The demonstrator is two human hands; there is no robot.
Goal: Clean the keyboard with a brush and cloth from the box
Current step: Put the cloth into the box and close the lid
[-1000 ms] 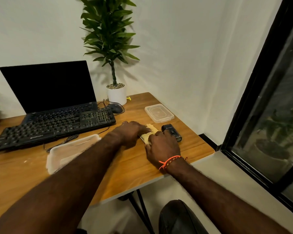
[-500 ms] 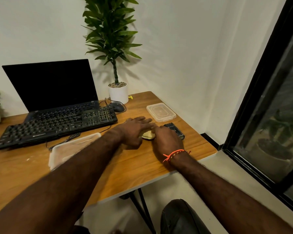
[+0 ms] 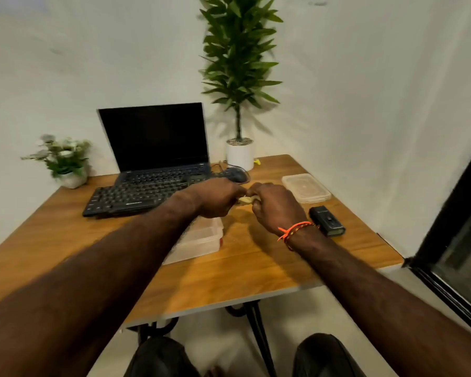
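Observation:
A small yellow cloth (image 3: 244, 200) is pinched between my left hand (image 3: 214, 197) and my right hand (image 3: 276, 206), just above the wooden table (image 3: 256, 265). Most of the cloth is hidden by my fingers. The black keyboard (image 3: 131, 198) lies to the left of my hands, in front of the open laptop (image 3: 158, 148). The clear plastic box (image 3: 199, 242) sits under my left forearm, partly hidden. Its lid (image 3: 306, 187) lies apart to the right of my hands. I see no brush.
A black mouse (image 3: 235, 175) rests behind my hands. A small black device (image 3: 327, 221) lies beside my right wrist. A tall potted plant (image 3: 239, 156) stands at the back, a small flower pot (image 3: 67, 170) at the far left. A dark window frame (image 3: 452, 240) runs along the right.
My head turned left and back, so the whole table and the flower pot came into view. Both hands lifted off the table with the cloth between them.

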